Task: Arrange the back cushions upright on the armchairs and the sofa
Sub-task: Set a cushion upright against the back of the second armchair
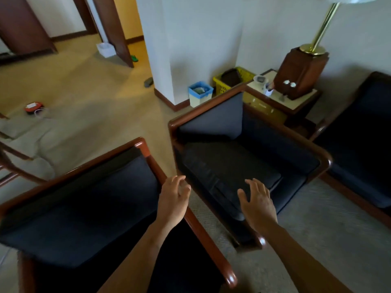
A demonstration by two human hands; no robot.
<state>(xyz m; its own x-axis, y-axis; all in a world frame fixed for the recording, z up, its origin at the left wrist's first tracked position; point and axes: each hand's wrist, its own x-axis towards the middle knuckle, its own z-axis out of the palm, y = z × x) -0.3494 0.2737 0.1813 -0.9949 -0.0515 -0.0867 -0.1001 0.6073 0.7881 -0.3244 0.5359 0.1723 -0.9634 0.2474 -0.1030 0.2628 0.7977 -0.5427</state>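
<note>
Currently, both hands hover w/ nothing held. Left hand (174, 199) is over the gap between the near armchair (84, 208) and the middle armchair (243, 157); its fingers (179, 182) are loosely curled, apart. Right hand (259, 205) is over the front edge of the middle armchair's seat, palm down, fingers (252, 187) spread apart; contact w/ fabric cannot be told.

Ref. landmark: middle armchair, dark blue upholstery, brown wood frame.
- Back cushion (218, 117): inside the landmark, leaning vs. its rear-left corner, tilted, one corner pointing down at the seat.
- Seat cushion (228, 172): flat in the landmark, slightly skewed.
- Near armchair: left/front of the landmark, its dark cushion lying across the frame.
- Sofa (364, 140): right of the landmark, partly cut off.
- Counter (296, 102): behind the landmark, carrying a wooden lamp base (300, 72) w/ brass pole.
- Yellow basket (232, 80) and blue-rimmed bin (200, 93): behind the landmark, by the white wall.
</note>
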